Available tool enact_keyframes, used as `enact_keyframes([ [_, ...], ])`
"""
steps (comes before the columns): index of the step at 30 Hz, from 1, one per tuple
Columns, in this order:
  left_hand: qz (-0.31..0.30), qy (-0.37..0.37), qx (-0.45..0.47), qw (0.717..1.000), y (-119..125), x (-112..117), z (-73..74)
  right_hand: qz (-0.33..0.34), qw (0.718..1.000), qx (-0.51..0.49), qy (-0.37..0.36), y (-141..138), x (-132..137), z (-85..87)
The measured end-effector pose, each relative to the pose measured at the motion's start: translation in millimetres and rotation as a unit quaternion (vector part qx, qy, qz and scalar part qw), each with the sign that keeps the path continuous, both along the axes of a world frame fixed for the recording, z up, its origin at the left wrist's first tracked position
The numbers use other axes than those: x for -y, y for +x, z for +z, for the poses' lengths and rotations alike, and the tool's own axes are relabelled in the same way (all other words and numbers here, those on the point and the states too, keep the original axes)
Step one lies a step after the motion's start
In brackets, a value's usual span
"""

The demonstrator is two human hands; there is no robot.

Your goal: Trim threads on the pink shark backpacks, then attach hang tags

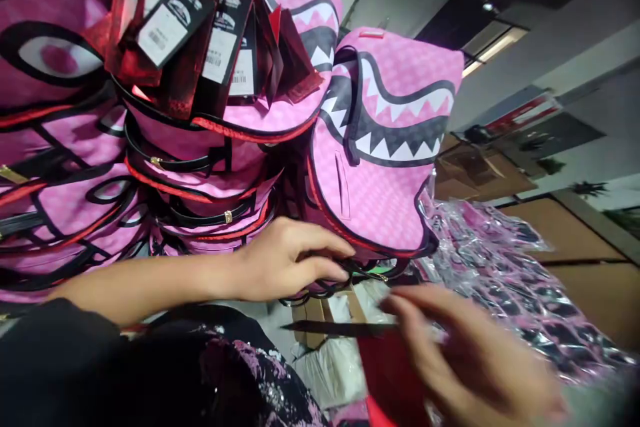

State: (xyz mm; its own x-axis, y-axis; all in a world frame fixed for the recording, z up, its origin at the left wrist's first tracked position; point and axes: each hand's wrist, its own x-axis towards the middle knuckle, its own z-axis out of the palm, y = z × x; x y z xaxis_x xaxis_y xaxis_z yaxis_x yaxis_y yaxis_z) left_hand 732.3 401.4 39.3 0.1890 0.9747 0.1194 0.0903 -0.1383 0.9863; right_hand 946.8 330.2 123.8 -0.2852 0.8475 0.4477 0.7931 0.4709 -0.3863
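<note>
A pink bag (385,193) with a black-and-white jagged-tooth print and black piping lies tilted on the stack in front of me. My left hand (295,260) reaches across to its lower edge, thumb and fingers closed at a black strap (367,272) near a gold-coloured zip pull. What lies right between those fingertips is partly hidden. My right hand (470,353), smeared by motion, is at the lower right, with its fingers bent round a hang tag. That tag shows as a dark, thin strip (340,329) with a red piece (387,373) hanging below.
More pink bags (200,180) are stacked at the left, with a bunch of black-and-red hang tags (200,47) on top. Plastic-wrapped bags (500,273) lie to the right beside cardboard boxes (575,233). White wrapping (333,370) lies below my hands.
</note>
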Motion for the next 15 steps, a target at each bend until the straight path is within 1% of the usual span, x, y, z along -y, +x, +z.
enact_keyframes([
  [2, -0.042, -0.006, 0.084, 0.996, 20.5, 31.7, -17.5, 0.029, 0.999, -0.014, 0.012, -6.8, 2.3, -43.0],
  [3, -0.047, -0.012, 0.124, 0.991, 28.8, 41.9, -26.1, 0.031, 0.999, -0.029, 0.014, -10.6, 1.5, -65.5],
  [5, -0.03, -0.031, 0.17, 0.984, 40.4, 51.3, -42.2, 0.01, 0.998, -0.061, 0.008, -16.9, -1.6, -105.8],
  [6, -0.016, -0.04, 0.171, 0.984, 43.7, 51.5, -49.0, -0.008, 0.997, -0.072, -0.002, -18.9, -3.2, -121.2],
  [7, -0.004, -0.046, 0.16, 0.986, 45.6, 49.7, -54.6, -0.02, 0.997, -0.08, -0.014, -20.1, -4.8, -132.6],
  [8, 0.002, -0.048, 0.139, 0.989, 46.6, 46.8, -59.1, -0.022, 0.996, -0.082, -0.029, -20.6, -6.2, -139.8],
  [9, 0.007, -0.045, 0.113, 0.993, 46.9, 43.2, -62.5, -0.018, 0.995, -0.083, -0.048, -20.6, -7.6, -143.2],
  [10, 0.016, -0.04, 0.088, 0.995, 47.1, 39.4, -64.9, -0.008, 0.994, -0.083, -0.07, -20.1, -9.1, -143.6],
  [12, 0.043, -0.03, 0.053, 0.997, 48.0, 31.5, -68.5, 0.009, 0.991, -0.082, -0.109, -18.7, -13.0, -138.7],
  [13, 0.058, -0.025, 0.044, 0.997, 48.8, 27.5, -70.1, 0.0, 0.99, -0.088, -0.113, -18.1, -15.5, -135.0],
  [14, 0.07, -0.02, 0.039, 0.997, 49.9, 23.4, -71.7, -0.025, 0.99, -0.093, -0.107, -17.6, -18.6, -131.2],
  [15, 0.076, -0.015, 0.034, 0.996, 51.0, 19.4, -73.4, -0.067, 0.989, -0.09, -0.094, -17.5, -22.1, -127.6],
])
